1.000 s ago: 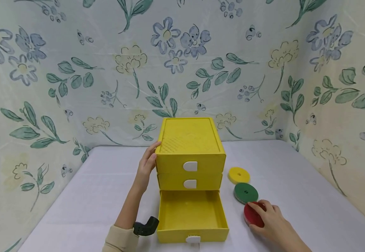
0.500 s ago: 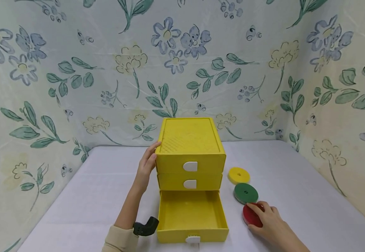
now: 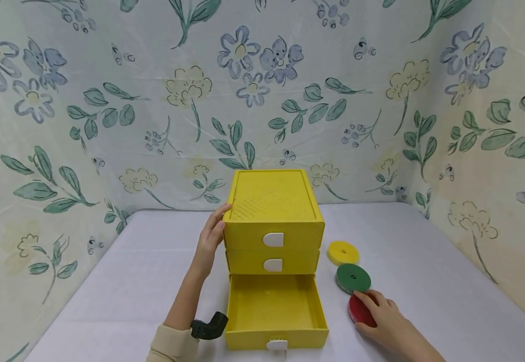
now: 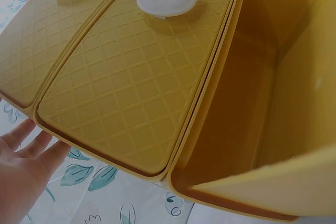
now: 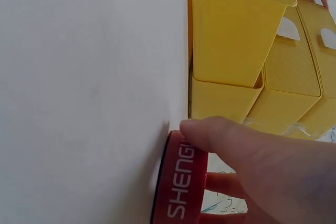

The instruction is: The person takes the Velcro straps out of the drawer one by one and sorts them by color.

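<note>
My right hand (image 3: 386,322) grips a red round disc (image 3: 360,310) at its rim. In the right wrist view, white letters run along the side of the red disc (image 5: 180,182), and the thumb lies on its edge. Just beyond it lie a green disc (image 3: 353,278) and a yellow disc (image 3: 343,252). A yellow drawer unit (image 3: 273,196) stands in the middle, its bottom drawer (image 3: 271,301) pulled out with nothing in it. My left hand (image 3: 210,239) rests against the unit's left side; in the left wrist view its fingers (image 4: 39,142) touch the edge.
The two upper drawers are closed and carry white handles (image 3: 273,240). A white cloth (image 3: 122,281) covers the table, and flowered fabric (image 3: 154,100) hangs behind and at both sides. A black wrist strap mount (image 3: 210,327) sticks out from the left forearm near the pulled-out drawer.
My right hand has shifted slightly to the left with the red disc, and a little nearer to me. The left hand and the drawer unit stay in place.
</note>
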The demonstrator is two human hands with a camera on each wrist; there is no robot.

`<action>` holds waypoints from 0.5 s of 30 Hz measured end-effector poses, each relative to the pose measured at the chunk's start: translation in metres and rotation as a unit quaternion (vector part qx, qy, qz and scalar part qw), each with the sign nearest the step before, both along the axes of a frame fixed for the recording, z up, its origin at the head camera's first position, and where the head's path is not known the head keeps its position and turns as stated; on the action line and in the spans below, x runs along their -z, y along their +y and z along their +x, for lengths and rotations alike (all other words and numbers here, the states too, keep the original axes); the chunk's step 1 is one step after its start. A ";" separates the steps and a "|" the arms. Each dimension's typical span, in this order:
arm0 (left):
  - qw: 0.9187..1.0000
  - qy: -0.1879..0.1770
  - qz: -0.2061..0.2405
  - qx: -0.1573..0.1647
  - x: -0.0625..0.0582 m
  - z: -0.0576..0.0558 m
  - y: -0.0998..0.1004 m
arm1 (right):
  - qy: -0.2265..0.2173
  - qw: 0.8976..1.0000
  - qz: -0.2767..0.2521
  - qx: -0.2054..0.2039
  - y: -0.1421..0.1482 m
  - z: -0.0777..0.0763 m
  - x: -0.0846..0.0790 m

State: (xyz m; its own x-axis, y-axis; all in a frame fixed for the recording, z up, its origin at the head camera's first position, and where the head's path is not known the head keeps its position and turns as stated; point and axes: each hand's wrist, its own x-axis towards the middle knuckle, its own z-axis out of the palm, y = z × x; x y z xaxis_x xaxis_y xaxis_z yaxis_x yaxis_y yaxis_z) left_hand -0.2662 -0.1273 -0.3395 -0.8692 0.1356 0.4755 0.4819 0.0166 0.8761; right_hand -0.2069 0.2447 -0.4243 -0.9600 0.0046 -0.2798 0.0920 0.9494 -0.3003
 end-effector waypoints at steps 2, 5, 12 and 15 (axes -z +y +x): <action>1.000 0.001 0.002 0.000 0.000 0.000 0.000 | -0.001 1.000 0.002 -0.001 -0.001 0.001 0.000; 1.000 0.003 0.003 0.002 0.001 0.000 0.000 | 0.000 1.000 0.011 -0.004 -0.002 0.002 -0.001; 1.000 0.005 0.003 0.002 0.001 0.000 0.000 | 0.067 0.995 0.055 -0.057 -0.005 0.009 -0.007; 1.000 0.004 0.004 0.000 0.000 0.001 0.000 | 0.110 0.989 0.064 -0.078 -0.009 0.013 -0.013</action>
